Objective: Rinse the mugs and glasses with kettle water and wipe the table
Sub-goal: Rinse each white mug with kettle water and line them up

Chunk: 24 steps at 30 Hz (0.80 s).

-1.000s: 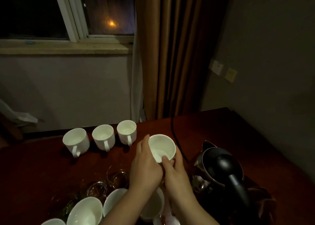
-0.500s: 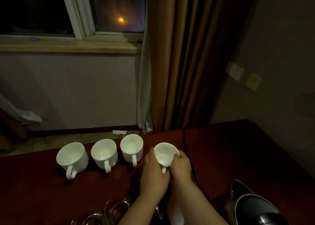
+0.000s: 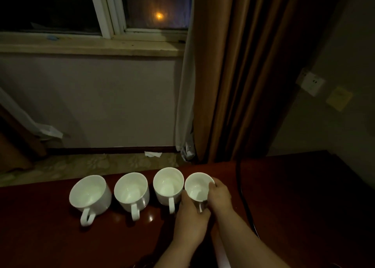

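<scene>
Along the far edge of the dark red table [image 3: 60, 241] I count four white mugs, and my left hand [image 3: 189, 225] and right hand [image 3: 220, 198] are both wrapped around the rightmost mug [image 3: 197, 187], just beside the other three mugs [image 3: 129, 192].

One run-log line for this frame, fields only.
phase: placing mug | left hand: holds fourth mug | right hand: holds same | row: three mugs left, on table

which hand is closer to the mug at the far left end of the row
Left. The left hand grips the fourth mug on its left side, toward the far-left mug; the right hand grips its right side, farther away.
</scene>
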### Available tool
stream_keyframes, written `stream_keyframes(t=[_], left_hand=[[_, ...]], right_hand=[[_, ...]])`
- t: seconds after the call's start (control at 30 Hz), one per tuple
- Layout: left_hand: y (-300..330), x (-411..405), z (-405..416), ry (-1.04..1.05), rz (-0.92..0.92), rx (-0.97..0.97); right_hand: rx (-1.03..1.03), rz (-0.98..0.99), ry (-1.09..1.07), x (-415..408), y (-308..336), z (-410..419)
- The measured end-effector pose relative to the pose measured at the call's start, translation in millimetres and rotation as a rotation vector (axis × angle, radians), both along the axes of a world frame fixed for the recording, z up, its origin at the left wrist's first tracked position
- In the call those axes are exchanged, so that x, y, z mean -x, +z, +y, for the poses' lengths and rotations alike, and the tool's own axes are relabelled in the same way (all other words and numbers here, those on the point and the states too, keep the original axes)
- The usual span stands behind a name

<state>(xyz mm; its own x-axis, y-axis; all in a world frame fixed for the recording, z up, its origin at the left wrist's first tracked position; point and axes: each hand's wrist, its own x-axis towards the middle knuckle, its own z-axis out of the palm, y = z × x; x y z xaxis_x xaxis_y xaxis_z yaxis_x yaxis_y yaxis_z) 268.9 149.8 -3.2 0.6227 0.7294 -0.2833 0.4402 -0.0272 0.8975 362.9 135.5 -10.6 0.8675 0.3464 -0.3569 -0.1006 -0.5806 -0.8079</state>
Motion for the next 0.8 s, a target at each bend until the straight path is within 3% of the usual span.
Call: stream_keyframes(t=[0.43,0.63,0.8], left_hand=[[15.9,12.1,7.5,-0.024,-0.039,0.03],[37.8,70.2,2.8,0.099,-0.079,-0.108],[41.0,143.7,-27.3,0.012,-0.003,-0.304]], right_hand=[[-0.038,0.137,0.022,-10.8,-4.1,14.4],[-0.012,-0.046,-0.078,38.2,19.6,-33.3],[-0.01,-0.144,0.183,110.9,31.2,-97.2]])
